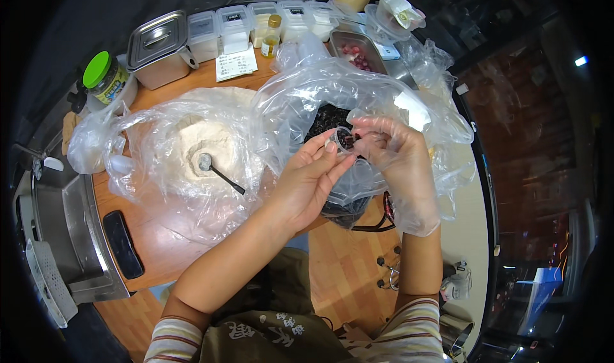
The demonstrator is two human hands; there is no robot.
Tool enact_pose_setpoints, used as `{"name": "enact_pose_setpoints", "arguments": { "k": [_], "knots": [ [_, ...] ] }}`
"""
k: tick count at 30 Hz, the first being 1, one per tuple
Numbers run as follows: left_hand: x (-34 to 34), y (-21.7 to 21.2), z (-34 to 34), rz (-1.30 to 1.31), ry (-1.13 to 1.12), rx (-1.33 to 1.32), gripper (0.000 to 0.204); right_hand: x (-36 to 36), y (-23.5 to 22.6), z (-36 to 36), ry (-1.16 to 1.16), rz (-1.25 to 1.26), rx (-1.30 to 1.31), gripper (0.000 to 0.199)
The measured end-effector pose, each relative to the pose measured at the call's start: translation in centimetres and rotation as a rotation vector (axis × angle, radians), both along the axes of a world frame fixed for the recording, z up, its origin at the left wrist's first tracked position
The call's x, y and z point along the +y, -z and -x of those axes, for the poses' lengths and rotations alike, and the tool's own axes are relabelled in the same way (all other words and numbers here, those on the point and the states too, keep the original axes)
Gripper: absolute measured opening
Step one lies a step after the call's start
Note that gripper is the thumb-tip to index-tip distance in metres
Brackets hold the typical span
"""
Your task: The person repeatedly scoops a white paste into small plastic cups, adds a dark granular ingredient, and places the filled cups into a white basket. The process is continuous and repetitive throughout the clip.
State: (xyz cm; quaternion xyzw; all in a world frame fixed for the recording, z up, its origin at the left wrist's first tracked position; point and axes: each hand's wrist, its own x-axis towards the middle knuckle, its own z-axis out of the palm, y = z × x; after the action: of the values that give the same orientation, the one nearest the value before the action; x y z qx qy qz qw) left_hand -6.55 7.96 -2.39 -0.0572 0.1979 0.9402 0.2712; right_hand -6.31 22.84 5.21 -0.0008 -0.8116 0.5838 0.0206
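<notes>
My bare left hand grips a small clear plastic cup by its side, tilted over an open clear plastic bag. Dark bits show inside the cup. A clear disposable glove covers my right hand, whose fingertips are pinched together at the cup's rim; what they hold is hidden. Behind the cup, the big plastic bag contains a heap of dark, shredded-looking pieces. Left of my hands, another open bag holds pale powder, with a black-handled measuring spoon resting in its hollow.
Along the back stand a lidded steel container, clear tubs, a yellow-capped bottle and a steel tray of red fruit. A green-lidded jar is back left. A black phone lies near a steel sink.
</notes>
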Motion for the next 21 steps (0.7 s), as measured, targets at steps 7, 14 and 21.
{"name": "enact_pose_setpoints", "arguments": {
  "k": [7, 14, 21],
  "knots": [
    [-0.2, 0.7, -0.1, -0.061, 0.065, 0.085, 0.05, -0.8, -0.7, 0.0, -0.016, -0.054, -0.028, 0.023],
    [-0.6, 0.6, -0.5, -0.113, 0.097, 0.105, 0.048, 2.3, -1.6, -2.2, 0.275, -0.029, 0.249, 0.013],
    [-0.6, 0.3, -1.4, -0.196, 0.094, 0.063, 0.043, 17.0, 2.6, -2.9, 0.727, -0.16, 0.203, 0.012]
  ]
}}
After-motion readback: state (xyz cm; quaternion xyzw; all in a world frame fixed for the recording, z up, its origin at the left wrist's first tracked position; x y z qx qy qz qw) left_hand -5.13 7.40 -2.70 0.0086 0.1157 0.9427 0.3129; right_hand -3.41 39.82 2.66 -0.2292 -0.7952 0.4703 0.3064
